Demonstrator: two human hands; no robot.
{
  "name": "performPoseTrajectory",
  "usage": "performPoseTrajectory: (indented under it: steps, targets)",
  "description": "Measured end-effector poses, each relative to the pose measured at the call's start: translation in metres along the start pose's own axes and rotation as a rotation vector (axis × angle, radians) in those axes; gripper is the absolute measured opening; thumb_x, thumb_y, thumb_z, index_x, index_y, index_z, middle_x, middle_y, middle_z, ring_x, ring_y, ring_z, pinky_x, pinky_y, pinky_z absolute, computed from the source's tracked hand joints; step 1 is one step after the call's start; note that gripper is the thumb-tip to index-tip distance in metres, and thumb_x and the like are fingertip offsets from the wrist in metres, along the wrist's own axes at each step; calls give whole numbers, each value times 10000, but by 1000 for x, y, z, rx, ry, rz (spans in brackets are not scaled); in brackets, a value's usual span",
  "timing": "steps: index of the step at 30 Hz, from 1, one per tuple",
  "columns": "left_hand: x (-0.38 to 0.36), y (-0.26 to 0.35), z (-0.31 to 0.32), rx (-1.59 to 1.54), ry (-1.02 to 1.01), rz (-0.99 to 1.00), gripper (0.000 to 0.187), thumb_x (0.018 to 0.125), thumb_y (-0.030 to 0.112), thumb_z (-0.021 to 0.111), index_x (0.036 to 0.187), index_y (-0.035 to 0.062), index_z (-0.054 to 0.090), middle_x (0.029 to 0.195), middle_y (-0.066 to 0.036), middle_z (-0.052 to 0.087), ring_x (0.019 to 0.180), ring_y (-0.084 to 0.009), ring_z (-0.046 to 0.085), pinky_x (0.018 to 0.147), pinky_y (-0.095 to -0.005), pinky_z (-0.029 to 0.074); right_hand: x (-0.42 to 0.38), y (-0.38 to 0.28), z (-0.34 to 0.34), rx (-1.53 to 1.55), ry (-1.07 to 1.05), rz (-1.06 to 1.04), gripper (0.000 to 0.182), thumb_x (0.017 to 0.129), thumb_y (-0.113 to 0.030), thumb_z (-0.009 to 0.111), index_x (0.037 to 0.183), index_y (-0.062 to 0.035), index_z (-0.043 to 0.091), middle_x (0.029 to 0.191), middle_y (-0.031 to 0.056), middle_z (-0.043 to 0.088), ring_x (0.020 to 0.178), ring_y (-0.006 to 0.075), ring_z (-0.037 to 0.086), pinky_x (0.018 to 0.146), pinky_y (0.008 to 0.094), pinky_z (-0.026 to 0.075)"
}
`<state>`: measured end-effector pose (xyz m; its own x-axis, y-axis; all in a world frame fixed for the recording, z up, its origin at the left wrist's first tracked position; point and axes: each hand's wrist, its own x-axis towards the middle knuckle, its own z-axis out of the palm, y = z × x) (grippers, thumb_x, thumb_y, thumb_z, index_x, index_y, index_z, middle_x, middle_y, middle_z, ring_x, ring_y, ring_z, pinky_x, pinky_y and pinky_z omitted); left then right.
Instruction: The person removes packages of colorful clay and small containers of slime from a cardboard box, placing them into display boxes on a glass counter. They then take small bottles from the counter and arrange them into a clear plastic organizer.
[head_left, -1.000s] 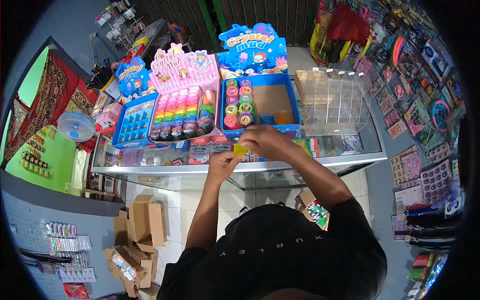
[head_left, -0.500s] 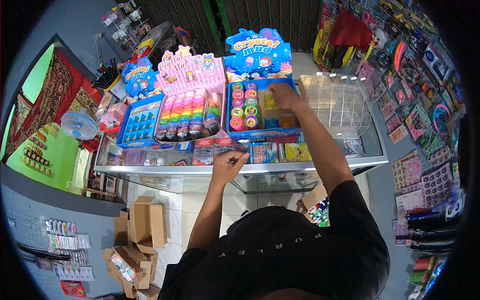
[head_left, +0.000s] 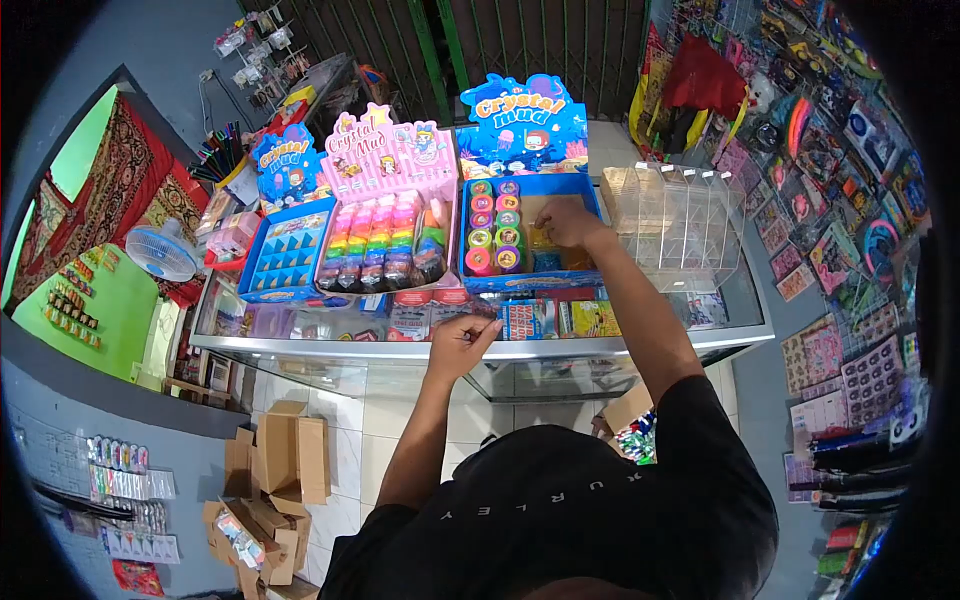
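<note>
My right hand [head_left: 566, 222] reaches into the right blue Crystal Mud box [head_left: 530, 182], its fingers curled over a yellow item beside a blue one. Two columns of round, colourful tubs [head_left: 494, 228] fill the left part of that box. My left hand [head_left: 462, 342] rests on the counter's front edge, fingers curled in; whether anything is in them is hidden. Left of the right box stands a pink Crystal Mud box [head_left: 385, 240] with rainbow-layered containers. Further left is a blue box [head_left: 288, 262] with triangular blue dividers.
The boxes stand on a glass counter [head_left: 590, 348]. To the right is a clear divided case [head_left: 680, 225]. A white fan [head_left: 163, 250] is at the left. Open cardboard boxes [head_left: 290, 450] lie on the floor, and packaged goods hang on the right wall [head_left: 830, 240].
The view has shifted slightly, so the boxes sit lower in it. Inside the right box, my right hand has moved nearer the front, over the yellow item. My left hand stays at the counter edge.
</note>
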<state>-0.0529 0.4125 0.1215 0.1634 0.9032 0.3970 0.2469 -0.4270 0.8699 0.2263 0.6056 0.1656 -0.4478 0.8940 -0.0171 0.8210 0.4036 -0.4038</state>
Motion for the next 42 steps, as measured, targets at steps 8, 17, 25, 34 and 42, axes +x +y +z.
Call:
performPoseTrajectory:
  steps: [8,17,25,34,42]
  targets:
    - [-1,2,0,28,0,10,163,880,122,774,784,8,706,642,-18,649,575,-35,535,533,-229,436,-3,5,10,45,62,-33,306,767,-54,713,1072,-47,728,1151,159,677,1087,351,625,984,435,478]
    - [0,7,1,69,8,66,161,868,115,774,763,21,695,619,-58,636,536,-94,564,513,-266,428,-121,-118,-39,489,622,-155,194,866,-39,672,1059,-38,694,986,105,668,946,242,681,807,367,545]
    - [4,11,2,143,-44,116,155,832,118,788,742,40,688,641,-87,645,545,-184,605,509,-313,445,-208,-102,59,723,356,-127,55,917,-19,622,969,-2,625,916,111,627,823,209,609,727,324,486]
    - [5,11,-2,230,-135,291,156,808,157,800,753,65,687,678,-81,640,620,-268,626,561,-369,490,-217,-124,80,591,502,30,30,877,-17,532,885,-3,557,890,130,619,838,286,607,765,371,480]
    - [10,9,-4,237,-277,544,135,787,117,777,739,77,658,700,-69,642,660,-272,608,611,-383,478,-214,-128,93,506,633,48,81,905,-69,541,877,5,557,810,148,588,770,328,596,718,410,472]
